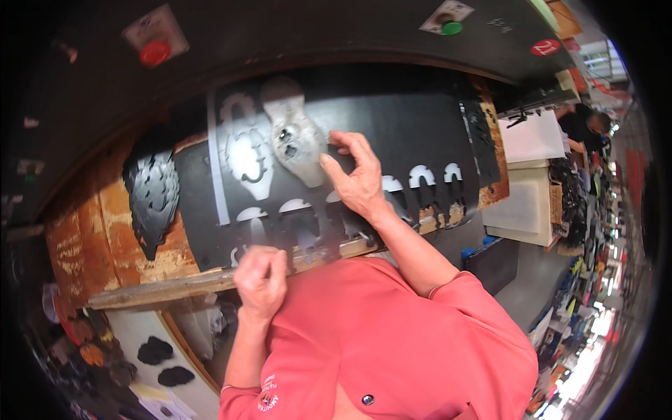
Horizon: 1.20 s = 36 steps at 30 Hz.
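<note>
A grey, sole-shaped cutting die [292, 133] lies on a black sheet [413, 115], with two small openings in its middle. My right hand [358, 171] is at the die's right edge, thumb and fingers spread apart and curved; whether the fingertips touch it I cannot tell. To the left of the die, a pale sole-shaped cut-out [246, 150] shows in the sheet. My left hand [260, 280], blurred, is curled closed over the near edge of the sheet. Anything inside its fingers is hidden. Several arch-shaped cut-outs [421, 176] run along the sheet's near side.
Black treaded sole pieces [152, 196] lie on the worn wooden board [80, 238] at left. Overhead, a dark machine beam carries a red button [155, 53] and a green button [451, 28]. A wooden rail [164, 290] borders the near side. Another person [586, 129] is at far right.
</note>
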Each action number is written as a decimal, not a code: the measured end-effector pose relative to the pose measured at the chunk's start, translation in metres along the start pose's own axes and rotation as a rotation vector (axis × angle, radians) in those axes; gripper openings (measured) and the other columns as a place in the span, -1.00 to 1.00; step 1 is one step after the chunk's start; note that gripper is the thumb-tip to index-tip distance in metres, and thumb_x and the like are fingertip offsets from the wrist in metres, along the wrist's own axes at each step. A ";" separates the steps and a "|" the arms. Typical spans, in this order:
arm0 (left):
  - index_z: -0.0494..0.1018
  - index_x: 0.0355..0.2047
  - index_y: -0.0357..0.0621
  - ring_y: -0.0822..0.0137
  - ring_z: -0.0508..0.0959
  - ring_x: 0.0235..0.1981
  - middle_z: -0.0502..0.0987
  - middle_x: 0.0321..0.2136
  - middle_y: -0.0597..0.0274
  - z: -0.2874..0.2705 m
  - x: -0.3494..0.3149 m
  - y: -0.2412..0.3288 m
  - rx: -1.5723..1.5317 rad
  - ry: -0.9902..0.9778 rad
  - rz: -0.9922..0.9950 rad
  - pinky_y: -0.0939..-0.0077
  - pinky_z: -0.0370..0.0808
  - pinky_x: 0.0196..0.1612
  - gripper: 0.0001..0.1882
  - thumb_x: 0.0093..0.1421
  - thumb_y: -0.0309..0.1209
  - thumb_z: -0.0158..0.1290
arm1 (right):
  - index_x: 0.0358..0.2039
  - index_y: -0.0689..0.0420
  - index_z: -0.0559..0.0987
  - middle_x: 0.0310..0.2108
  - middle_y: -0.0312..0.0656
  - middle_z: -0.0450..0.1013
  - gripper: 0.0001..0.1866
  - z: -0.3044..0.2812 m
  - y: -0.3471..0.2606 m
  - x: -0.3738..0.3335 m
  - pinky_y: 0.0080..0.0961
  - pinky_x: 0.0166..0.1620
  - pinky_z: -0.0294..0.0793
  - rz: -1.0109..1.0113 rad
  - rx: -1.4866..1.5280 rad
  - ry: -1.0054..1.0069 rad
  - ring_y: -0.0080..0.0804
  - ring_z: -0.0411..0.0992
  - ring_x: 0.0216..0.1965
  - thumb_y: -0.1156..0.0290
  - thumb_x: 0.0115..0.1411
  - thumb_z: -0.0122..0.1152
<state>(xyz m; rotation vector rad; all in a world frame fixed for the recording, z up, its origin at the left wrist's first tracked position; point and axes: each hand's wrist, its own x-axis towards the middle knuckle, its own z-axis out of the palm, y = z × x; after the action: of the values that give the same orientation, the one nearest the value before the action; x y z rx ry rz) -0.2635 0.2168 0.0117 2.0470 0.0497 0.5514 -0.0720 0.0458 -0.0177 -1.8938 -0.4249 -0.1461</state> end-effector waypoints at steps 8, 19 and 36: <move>0.42 -0.46 -0.17 0.01 0.51 -0.53 0.46 -0.54 0.11 0.031 -0.018 -0.036 0.451 0.056 0.237 0.15 0.43 -0.44 -0.75 0.23 -0.54 0.32 | -0.28 0.23 0.62 -0.39 -0.26 0.60 -0.78 -0.064 0.005 0.029 -0.59 -0.19 0.50 -0.017 0.335 0.358 -0.60 0.50 -0.33 0.37 0.50 0.21; 0.36 -0.44 -0.19 -0.05 0.51 -0.54 0.46 -0.54 0.07 0.036 -0.017 -0.036 0.503 0.193 0.193 0.10 0.43 -0.45 -0.72 0.33 -0.48 0.26 | -0.36 0.27 0.65 -0.50 -0.39 0.55 -0.70 -0.157 -0.002 0.037 -0.64 -0.32 0.41 -0.191 0.085 0.404 -0.71 0.41 -0.44 0.29 0.45 0.31; 0.36 -0.50 -0.20 -0.03 0.50 -0.53 0.44 -0.56 0.09 0.034 -0.017 -0.034 0.480 0.207 0.183 0.11 0.44 -0.43 -0.68 0.29 -0.47 0.28 | -0.46 0.25 0.61 -0.63 -0.39 0.35 -0.75 -0.114 0.065 -0.069 -0.58 -0.44 0.28 0.041 -0.055 0.249 -0.70 0.24 -0.55 0.41 0.32 0.40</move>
<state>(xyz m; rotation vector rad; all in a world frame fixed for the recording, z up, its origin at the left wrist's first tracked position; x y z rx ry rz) -0.2582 0.2021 -0.0366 2.4654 0.1288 0.9371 -0.1011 -0.0953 -0.0553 -1.9069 -0.2147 -0.3652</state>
